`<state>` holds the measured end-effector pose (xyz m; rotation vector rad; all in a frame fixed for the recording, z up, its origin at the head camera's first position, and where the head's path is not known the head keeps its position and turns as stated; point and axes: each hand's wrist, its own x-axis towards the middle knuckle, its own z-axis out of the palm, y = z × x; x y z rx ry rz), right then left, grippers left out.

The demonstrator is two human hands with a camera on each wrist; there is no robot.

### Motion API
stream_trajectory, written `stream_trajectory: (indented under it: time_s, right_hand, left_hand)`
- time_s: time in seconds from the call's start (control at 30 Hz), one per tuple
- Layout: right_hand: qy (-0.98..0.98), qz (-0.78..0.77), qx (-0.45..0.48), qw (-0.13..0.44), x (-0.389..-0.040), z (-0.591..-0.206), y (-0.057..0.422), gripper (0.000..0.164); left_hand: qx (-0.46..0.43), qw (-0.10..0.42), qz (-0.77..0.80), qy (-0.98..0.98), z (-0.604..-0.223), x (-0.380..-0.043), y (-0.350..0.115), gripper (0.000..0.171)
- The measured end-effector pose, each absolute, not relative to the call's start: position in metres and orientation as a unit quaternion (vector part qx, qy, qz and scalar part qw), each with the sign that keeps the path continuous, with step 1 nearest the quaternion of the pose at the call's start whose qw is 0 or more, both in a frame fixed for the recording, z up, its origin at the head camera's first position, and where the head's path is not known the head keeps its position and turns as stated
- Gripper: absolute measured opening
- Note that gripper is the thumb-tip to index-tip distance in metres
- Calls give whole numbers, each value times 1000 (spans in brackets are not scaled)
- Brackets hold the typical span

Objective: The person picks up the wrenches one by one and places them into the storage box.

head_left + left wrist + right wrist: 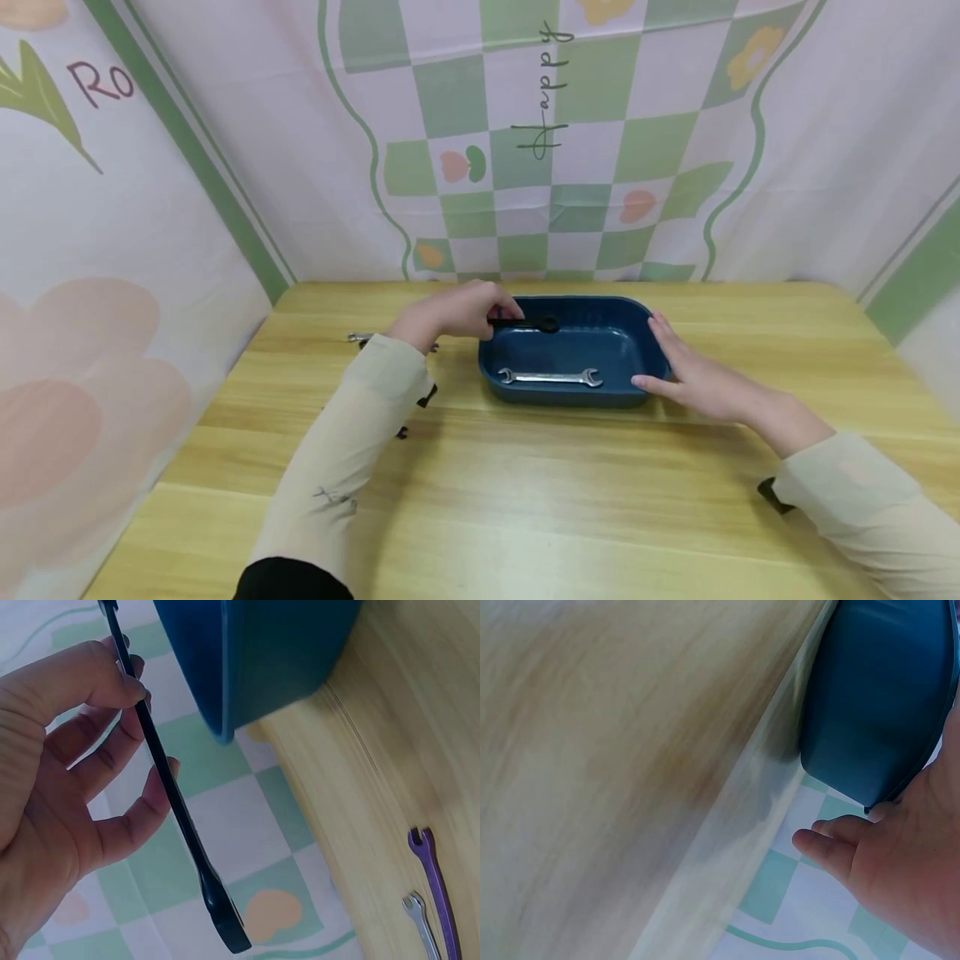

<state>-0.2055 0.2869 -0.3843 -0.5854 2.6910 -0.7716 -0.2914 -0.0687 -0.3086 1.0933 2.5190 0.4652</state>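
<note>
My left hand [467,310] pinches a black wrench [174,796] between thumb and fingers, over the left end of a blue rectangular basin [555,398]. In the head view one end of this wrench reaches in above the basin floor. A silver open-end wrench [551,377] lies inside along the near wall. At the basin's right end is my right hand [708,385], its fingers extended along the rim and its thumb over the near corner. The right wrist view shows this hand [900,862] close against the basin's outer wall [874,705].
On the wooden table [525,500], a purple wrench [437,889] and a small silver wrench [421,924] lie left of the basin. My left arm partly covers the tools there in the head view. A patterned curtain [525,208] hangs behind the table.
</note>
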Motion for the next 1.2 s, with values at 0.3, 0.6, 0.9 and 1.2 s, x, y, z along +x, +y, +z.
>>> stream_trajectory:
  time_s: [0.3, 0.6, 0.9, 1.2]
  right_hand:
    - [933, -264, -202, 138, -207, -383, 289, 103]
    - [933, -265, -199, 138, -205, -382, 290, 103]
    - [934, -263, -199, 139, -205, -382, 290, 103]
    - [932, -267, -202, 138, -206, -384, 290, 102]
  left_hand:
    - [388, 172, 142, 894, -309, -291, -52, 54]
    - [398, 165, 136, 892, -306, -290, -34, 53]
    - [416, 155, 114, 889, -307, -290, -10, 53]
    - [436, 148, 112, 881, -313, -288, 6, 51]
